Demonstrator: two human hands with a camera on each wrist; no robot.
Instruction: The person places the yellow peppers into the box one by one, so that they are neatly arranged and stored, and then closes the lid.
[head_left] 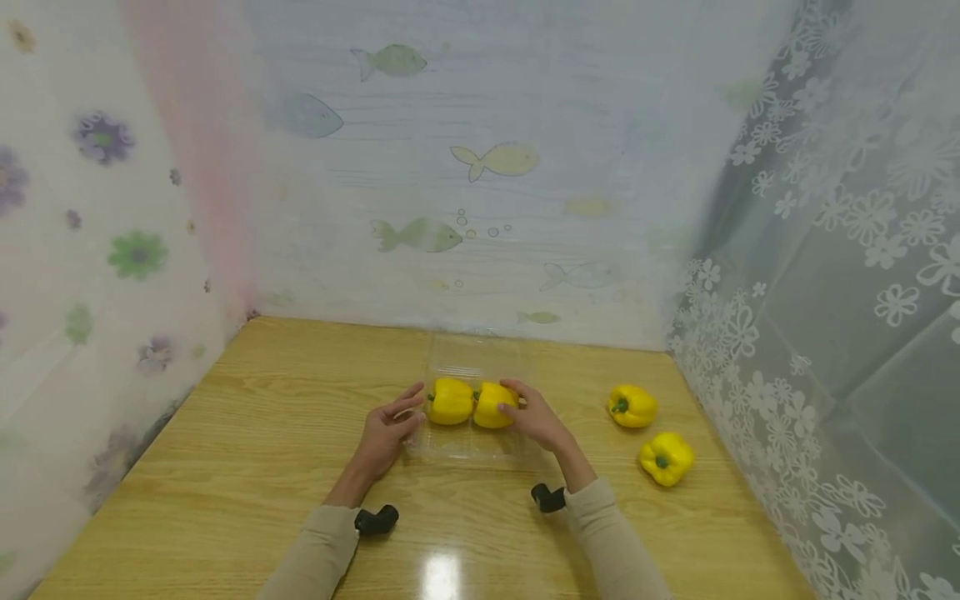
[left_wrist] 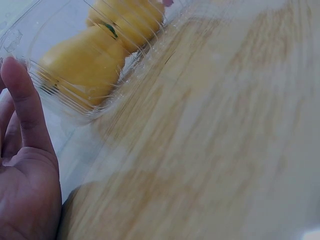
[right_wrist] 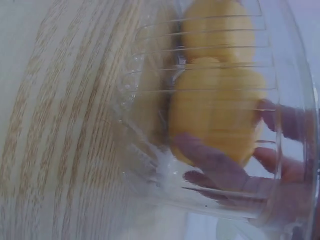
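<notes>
Gripping a yellow, blocky bell pepper [head_left: 491, 407] inside a clear plastic box [head_left: 465, 443], my right hand [head_left: 537, 417] seems mid-placement; my left hand [head_left: 384, 435], fingers straight, flanks the box; next likely needs gentle release

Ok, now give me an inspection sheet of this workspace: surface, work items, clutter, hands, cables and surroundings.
Surface: wood-grain table, bright glare toward the near side.
Job's things: left yellow pepper and right yellow pepper in a clear plastic container; rear loose pepper and front loose pepper on the table, right of it.
Clutter: nothing seen.
Hands: left hand at the container's left side, contact unclear; right hand grips the right yellow pepper.
Cables: nothing seen.
Surroundings: fish-print sheet behind, left flower sheet and right flower sheet at the sides.
</notes>
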